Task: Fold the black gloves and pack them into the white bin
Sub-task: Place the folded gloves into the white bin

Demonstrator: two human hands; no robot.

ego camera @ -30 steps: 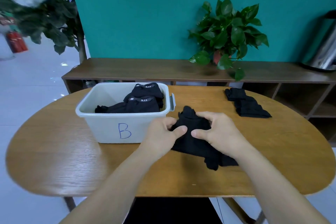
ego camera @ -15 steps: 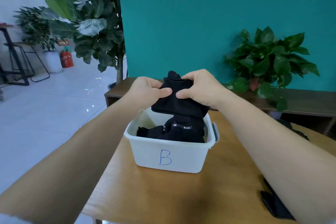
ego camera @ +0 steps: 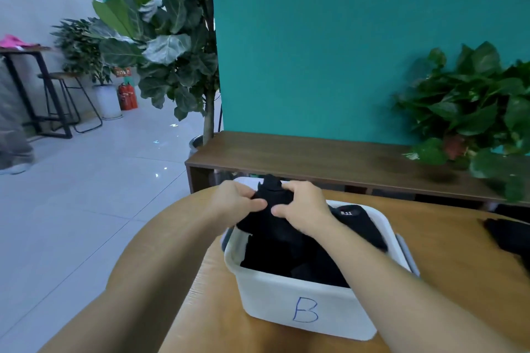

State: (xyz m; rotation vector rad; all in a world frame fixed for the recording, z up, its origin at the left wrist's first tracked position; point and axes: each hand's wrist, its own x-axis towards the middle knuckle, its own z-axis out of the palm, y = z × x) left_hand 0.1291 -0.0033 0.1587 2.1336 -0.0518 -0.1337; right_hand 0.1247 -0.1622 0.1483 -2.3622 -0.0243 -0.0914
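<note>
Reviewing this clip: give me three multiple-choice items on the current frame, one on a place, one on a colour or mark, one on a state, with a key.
1. Where is the folded black glove held?
A. flat on the table
B. over the far end of the white bin
C. on the wooden bench

2. What is written on the bin's near wall?
A. a blue B
B. a red A
C. nothing

3. How is the glove held?
A. by the left hand alone
B. by neither hand
C. by the left hand and the right hand together

Key: B, the glove is above the bin's far rim; A, a blue letter B shows on the front; C, fingers and thumbs of both hands pinch it.
</note>
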